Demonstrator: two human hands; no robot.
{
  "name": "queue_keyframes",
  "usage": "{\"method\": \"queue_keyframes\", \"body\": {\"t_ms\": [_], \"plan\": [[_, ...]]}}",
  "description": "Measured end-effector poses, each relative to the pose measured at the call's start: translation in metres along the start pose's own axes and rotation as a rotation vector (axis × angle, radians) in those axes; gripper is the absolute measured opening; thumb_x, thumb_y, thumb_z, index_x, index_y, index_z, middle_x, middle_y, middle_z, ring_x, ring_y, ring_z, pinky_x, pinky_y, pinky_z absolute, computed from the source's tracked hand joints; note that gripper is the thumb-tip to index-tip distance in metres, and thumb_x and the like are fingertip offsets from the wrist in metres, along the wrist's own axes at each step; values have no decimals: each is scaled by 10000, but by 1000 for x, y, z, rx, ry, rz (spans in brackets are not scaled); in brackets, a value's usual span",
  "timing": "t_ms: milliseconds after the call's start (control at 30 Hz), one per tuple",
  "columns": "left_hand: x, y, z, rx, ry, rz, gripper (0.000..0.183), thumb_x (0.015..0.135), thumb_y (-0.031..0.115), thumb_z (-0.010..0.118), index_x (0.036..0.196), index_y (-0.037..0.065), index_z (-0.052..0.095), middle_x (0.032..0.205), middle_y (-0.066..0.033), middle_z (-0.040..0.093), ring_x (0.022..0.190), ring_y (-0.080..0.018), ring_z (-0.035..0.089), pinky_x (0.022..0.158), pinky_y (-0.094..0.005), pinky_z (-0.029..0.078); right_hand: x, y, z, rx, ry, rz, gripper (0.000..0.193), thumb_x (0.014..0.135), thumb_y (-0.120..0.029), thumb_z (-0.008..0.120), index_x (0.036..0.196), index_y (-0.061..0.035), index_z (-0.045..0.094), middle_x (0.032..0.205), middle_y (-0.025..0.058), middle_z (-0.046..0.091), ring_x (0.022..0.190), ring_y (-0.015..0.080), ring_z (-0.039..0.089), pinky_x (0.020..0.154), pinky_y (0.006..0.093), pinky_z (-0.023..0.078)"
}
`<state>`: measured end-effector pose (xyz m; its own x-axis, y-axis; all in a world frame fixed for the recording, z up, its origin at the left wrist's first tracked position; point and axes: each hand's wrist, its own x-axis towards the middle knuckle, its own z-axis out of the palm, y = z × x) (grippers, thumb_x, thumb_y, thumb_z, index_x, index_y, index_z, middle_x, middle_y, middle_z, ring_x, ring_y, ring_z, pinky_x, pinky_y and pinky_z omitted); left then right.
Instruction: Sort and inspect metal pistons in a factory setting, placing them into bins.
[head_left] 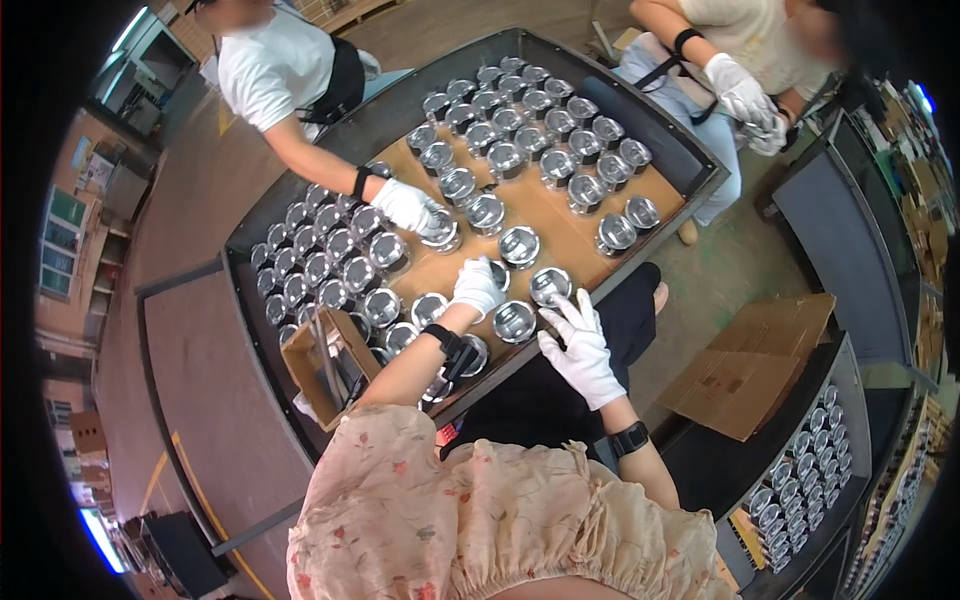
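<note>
Gloved hands at work over a dark-walled crate (455,68), whose base is lined with a brown sheet (650,190) bearing upright silver pistons (505,158) in close rows. The left hand (478,288) has its fingers curled at a partly covered piston (500,275); whether they grip it cannot be told. The right hand (582,355) is released, its fingers spread, with the fingertips at the near rim of a second piston (549,284), which stands on the sheet close to the crate's near edge. A third piston (515,322) stands between the two hands, nearer the wearer, and a fourth piston (519,246) stands just beyond them. At the crate's near left corner is an open cardboard box (300,365). Across the crate, a co-worker's gloved hand (405,207) reaches to a further piston (440,232); at upper right, another person's gloved hands (740,90) hold a metallic object too indistinct to identify. A flattened cardboard sheet (750,365) lies at right, near a second crate's pistons (800,470).
</note>
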<state>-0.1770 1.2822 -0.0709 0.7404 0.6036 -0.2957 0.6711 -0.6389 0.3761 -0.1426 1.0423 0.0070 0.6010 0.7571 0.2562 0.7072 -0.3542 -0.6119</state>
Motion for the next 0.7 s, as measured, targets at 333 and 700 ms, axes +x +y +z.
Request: {"method": "queue_keyframes", "body": {"t_ms": [333,700], "plan": [[-64,-49,-35,-416,168,-239,608,798,391,717,1166,-75,589,972,-221,680,916,-335,659,848,-384,521,1,3,2,31,30,-17,343,811,-194,704,1125,-58,695,1351,109,542,1351,397,362,1084,494,331],[-66,-73,-56,-335,-2,153,395,809,146,742,1145,-26,623,796,-88,686,734,-171,662,682,-282,529,-2,7,1,-3,119,-72,314,780,-171,716,1079,-78,691,1283,107,574,1300,402,414,1019,494,385]]}}
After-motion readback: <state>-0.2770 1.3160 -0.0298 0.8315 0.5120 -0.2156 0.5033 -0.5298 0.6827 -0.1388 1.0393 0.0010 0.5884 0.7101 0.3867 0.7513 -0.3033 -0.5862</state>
